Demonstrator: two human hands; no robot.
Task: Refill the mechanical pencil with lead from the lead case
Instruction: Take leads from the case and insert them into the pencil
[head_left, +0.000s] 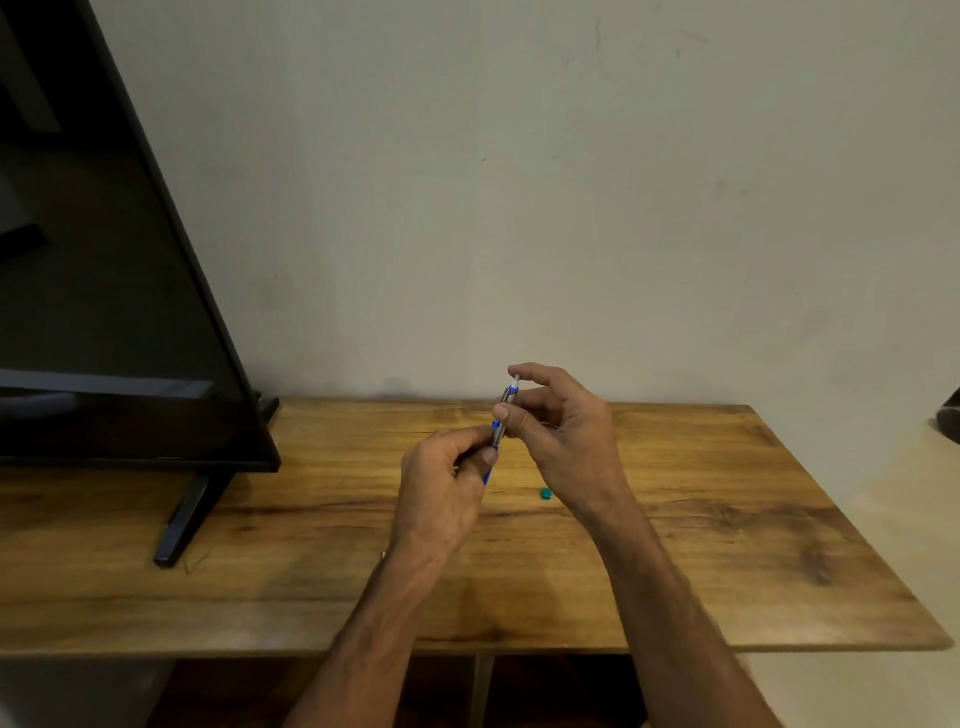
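Observation:
A blue and silver mechanical pencil (500, 423) is held tilted above the wooden table (727, 545), its white top end pointing up and away. My left hand (441, 483) grips the lower barrel. My right hand (561, 415) has its fingers curled around the upper end, the forefinger arched over the white tip and a fingertip against the barrel. A small green piece (546, 493) lies on the table just below my right wrist. I cannot tell whether it is the lead case or a cap.
A large black screen (104, 260) stands on the table's left part, its black foot (184, 519) reaching toward the front. A plain wall rises behind the table. A dark object (949, 415) shows at the right edge.

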